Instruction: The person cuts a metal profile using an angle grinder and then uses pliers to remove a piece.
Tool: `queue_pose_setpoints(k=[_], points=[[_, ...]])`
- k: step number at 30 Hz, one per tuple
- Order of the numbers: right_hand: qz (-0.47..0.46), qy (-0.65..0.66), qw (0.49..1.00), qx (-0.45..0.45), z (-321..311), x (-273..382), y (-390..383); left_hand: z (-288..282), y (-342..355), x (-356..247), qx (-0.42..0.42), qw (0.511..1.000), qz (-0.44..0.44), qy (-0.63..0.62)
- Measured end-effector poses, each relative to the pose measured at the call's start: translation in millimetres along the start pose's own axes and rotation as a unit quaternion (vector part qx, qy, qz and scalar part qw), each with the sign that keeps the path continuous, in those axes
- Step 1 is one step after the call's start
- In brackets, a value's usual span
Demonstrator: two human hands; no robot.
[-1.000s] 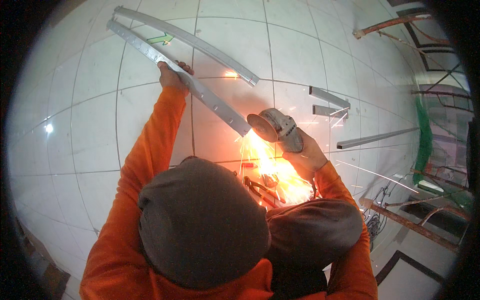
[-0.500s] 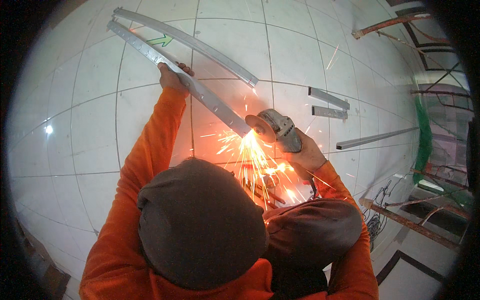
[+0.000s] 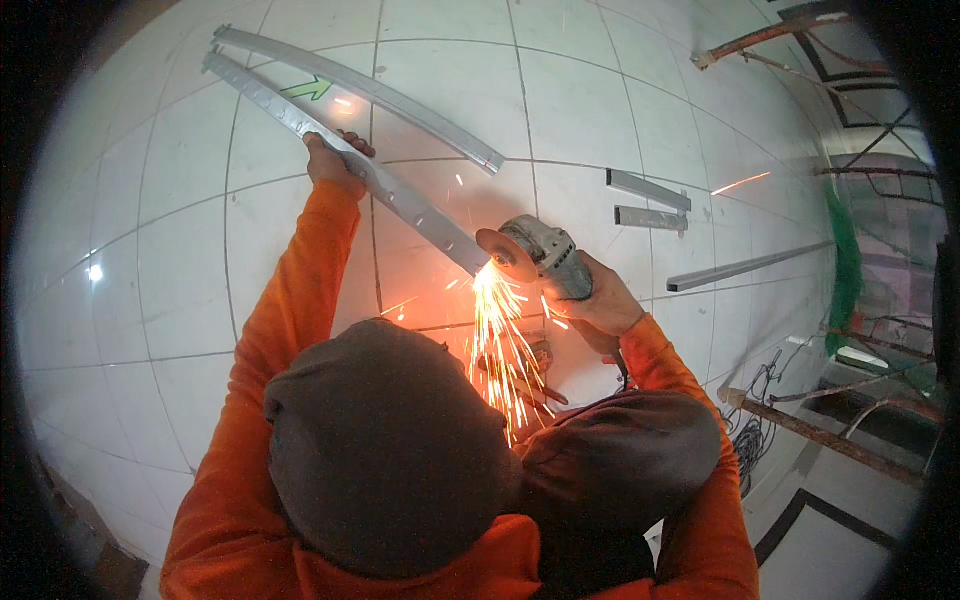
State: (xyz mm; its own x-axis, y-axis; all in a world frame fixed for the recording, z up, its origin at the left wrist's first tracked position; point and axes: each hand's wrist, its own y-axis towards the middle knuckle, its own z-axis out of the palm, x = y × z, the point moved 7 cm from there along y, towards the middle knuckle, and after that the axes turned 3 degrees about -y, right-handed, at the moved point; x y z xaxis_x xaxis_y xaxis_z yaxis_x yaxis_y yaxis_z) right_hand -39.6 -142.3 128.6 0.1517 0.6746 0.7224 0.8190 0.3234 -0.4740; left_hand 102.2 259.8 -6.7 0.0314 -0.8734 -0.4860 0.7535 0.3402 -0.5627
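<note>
Your left hand grips the long metal bar, lying ten-to-four o'clock, its sparking end at nine o'clock from your nearer right hand, which grips the angle grinder.

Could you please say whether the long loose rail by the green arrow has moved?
No; against the tile joints, the long loose rail shows no visible shift.

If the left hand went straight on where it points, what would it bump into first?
Past the metal strip it holds, the left hand would probably meet the other grey metal bar first. I can't tell how high the hand is, so it might pass over.
</note>
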Motion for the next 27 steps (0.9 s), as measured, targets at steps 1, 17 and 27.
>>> queue_pose_setpoints(k=[1, 17, 27], points=[[-0.005, -0.003, 1.000, 0.005, 0.7, 2.9, 0.5, -0.8, 0.0, 0.2, -0.001, 1.000, 0.001, 0.000], [-0.006, -0.027, 1.000, 0.005, 2.1, -3.5, 5.8, -4.0, -6.3, 0.2, -0.014, 1.000, 0.005, 0.006], [-0.014, 0.011, 1.000, -0.008, 0.5, -13.5, -1.4, -3.0, -4.6, 8.1, -0.007, 0.998, -0.045, -0.043]])
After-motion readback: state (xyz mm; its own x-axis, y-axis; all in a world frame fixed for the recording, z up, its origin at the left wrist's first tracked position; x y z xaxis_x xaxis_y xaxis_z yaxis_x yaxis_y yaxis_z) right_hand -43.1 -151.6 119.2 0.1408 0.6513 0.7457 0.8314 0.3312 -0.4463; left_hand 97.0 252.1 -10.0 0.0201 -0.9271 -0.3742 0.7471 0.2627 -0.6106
